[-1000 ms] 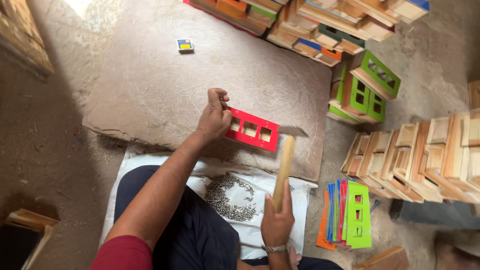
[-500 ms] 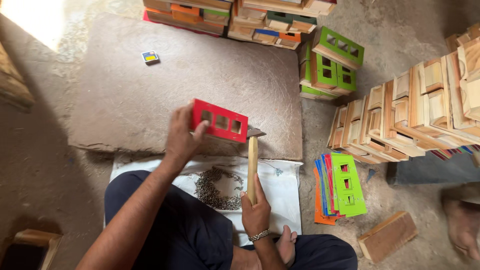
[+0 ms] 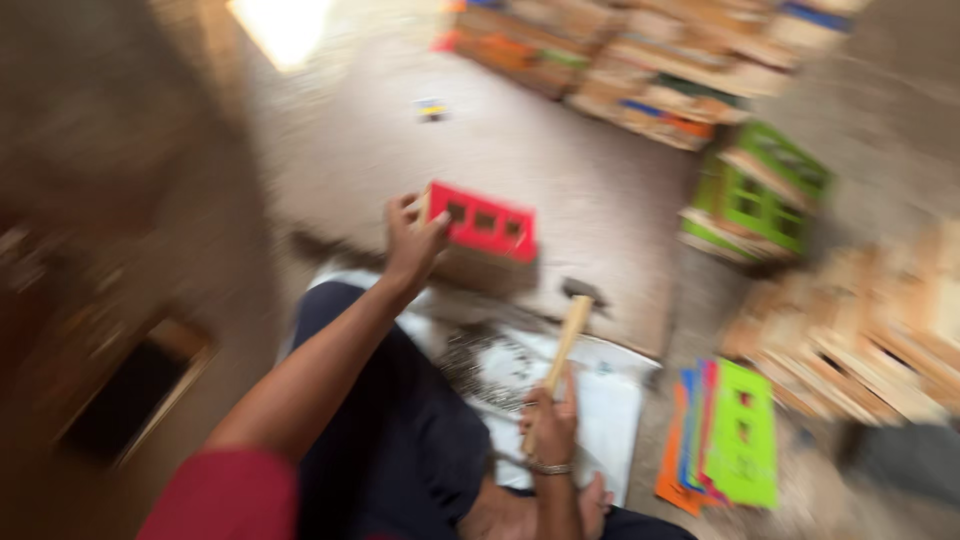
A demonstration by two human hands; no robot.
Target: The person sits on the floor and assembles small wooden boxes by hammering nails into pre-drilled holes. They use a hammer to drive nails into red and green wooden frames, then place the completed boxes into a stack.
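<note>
The picture is blurred by head motion. My left hand (image 3: 413, 240) grips the left end of a red wooden panel (image 3: 484, 221) with three small window holes, set on a wooden box on the stone slab (image 3: 560, 160). My right hand (image 3: 549, 420) holds the wooden handle of a hammer (image 3: 566, 340), whose dark head (image 3: 583, 291) hovers low, to the right of and below the red panel, apart from it. A heap of small nails (image 3: 478, 366) lies on white paper (image 3: 600, 400) between my knees.
Flat painted panels, green on top of orange and blue, are stacked at the right (image 3: 735, 435). Green boxes (image 3: 765, 185) stand beyond them. Bare wooden boxes (image 3: 870, 330) pile up at far right, painted ones (image 3: 640, 60) along the back. A small box (image 3: 431, 108) lies on the slab.
The view has swung and blurred. The hammer head has dropped away from the red panel's right end. My left hand stays on the panel's left end.
</note>
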